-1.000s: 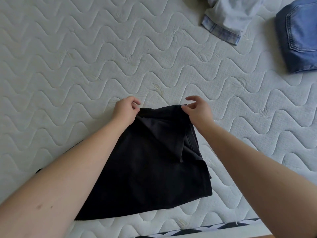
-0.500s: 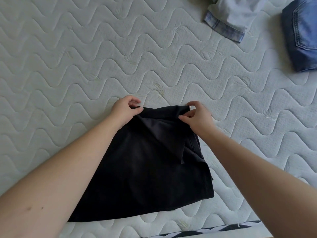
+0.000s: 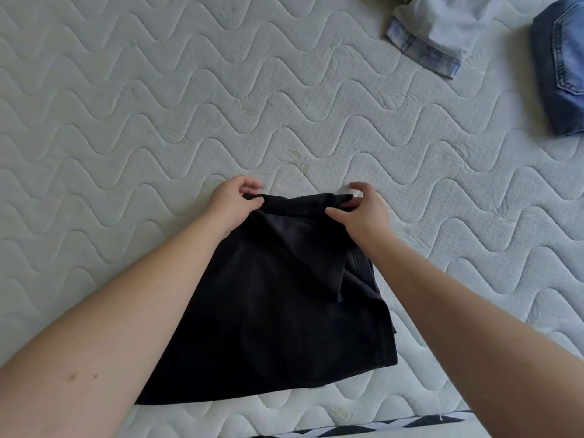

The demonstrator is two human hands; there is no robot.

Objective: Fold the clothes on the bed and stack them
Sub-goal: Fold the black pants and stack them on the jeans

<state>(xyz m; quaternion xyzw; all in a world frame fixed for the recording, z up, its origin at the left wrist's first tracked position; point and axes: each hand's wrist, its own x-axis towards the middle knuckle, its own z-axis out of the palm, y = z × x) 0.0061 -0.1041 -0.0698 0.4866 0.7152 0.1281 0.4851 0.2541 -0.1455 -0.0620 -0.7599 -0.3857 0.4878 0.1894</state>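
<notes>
Both hands have a grip on the far edge of the black garment [image 3: 278, 311], one at each far corner. On the left corner, the left hand [image 3: 232, 202] has its thumb lying over the top of the cloth and its fingers curled beyond the edge, so the fabric is pinched between them. At the right corner, the right hand [image 3: 363, 213] pinches the cloth between thumb and a bent finger, while its other fingers are lifted and spread loosely just past the garment's edge. Between the two hands the far edge of the garment is rolled or bunched into a soft ridge.

From that ridge the black garment spreads toward the person, lying flat on the mattress [image 3: 126, 137] in a rough trapezoid that widens at the near end. A fold of cloth runs down the garment's right part, and layered edges show along its right side, under the right forearm. The left forearm crosses the garment's left side and hides that edge. The garment's near hem lies close to the mattress's near border, where a black-and-white patterned strip [image 3: 379, 426] shows.

Well beyond the garment, up and to its right, a pale blue garment [image 3: 442, 30] with a checked cuff lies on the mattress. Farther right of that, folded blue jeans [image 3: 562, 67] sit at the frame edge, apart from the pale one
</notes>
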